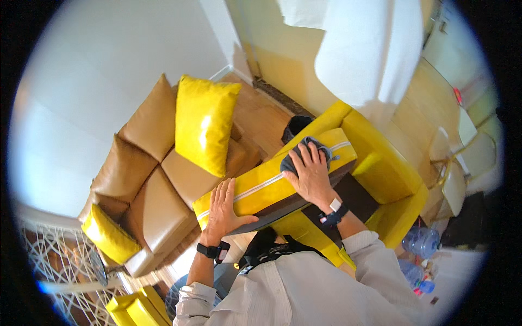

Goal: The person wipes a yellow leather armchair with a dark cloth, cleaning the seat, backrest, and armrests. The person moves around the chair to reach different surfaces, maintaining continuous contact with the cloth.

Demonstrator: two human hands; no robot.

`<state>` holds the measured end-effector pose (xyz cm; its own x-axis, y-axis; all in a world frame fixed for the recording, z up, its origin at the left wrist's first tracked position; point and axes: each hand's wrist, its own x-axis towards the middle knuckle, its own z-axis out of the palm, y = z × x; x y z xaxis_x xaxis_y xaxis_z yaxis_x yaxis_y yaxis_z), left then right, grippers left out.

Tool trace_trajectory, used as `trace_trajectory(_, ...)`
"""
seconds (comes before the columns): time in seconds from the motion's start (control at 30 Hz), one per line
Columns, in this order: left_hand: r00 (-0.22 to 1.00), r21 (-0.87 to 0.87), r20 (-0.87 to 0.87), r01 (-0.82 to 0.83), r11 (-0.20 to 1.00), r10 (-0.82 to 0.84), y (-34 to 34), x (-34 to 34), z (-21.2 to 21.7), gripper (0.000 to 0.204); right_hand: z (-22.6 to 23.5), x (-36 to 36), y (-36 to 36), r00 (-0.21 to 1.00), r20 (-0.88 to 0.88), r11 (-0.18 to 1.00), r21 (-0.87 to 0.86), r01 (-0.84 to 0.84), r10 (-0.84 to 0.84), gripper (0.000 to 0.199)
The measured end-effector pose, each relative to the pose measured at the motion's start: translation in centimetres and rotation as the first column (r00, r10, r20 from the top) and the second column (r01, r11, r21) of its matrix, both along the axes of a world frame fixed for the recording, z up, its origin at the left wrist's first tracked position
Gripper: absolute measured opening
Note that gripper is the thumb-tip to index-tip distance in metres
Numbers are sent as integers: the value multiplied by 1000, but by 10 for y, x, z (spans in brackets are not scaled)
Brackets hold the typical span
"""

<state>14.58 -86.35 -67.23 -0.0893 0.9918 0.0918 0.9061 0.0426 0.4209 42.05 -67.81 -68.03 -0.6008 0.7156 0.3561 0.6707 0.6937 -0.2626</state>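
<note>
A yellow seat cushion [261, 183] is tipped up in front of me, its white zipper band facing upward and its dark brown side toward my body. My left hand [220, 213] lies flat on the cushion's left end, fingers stretched out and thumb spread. Near the right end, my right hand [312, 176] presses a dark grey cloth [323, 145] against the zipper band, fingers curved over it. Behind and to the right stands the yellow armchair [389, 174], its dark brown seat base [350, 196] uncovered.
A tan sofa [157, 190] on the left carries a large yellow pillow [205, 124] and a smaller yellow pillow [110, 233]. A black bag-like thing [296, 128] sits behind the armchair. White cloth [364, 54] hangs at the back. Large plastic bottles [421, 242] lie at right.
</note>
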Motion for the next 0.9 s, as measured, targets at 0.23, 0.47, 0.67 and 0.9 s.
trace_trajectory(0.23,986,33,81,-152,988,149,-46,-26,-18,138,14,-26,-18,989,87,993,-28,-117,119,69)
trace_trajectory(0.47,928,136,348,-190,972,133,-45,-30,-26,116,-5,-112,-89,845,-22,843,-51,-535,534,76)
trace_trajectory(0.67,685,101,703,-362,927,191,-43,-32,-37,94,-26,-162,-107,766,-146,768,-51,-638,626,70)
trace_trajectory(0.9,962,123,144,-250,960,232,-39,-31,-34,88,5,-33,-5,948,-79,951,59,-304,308,50)
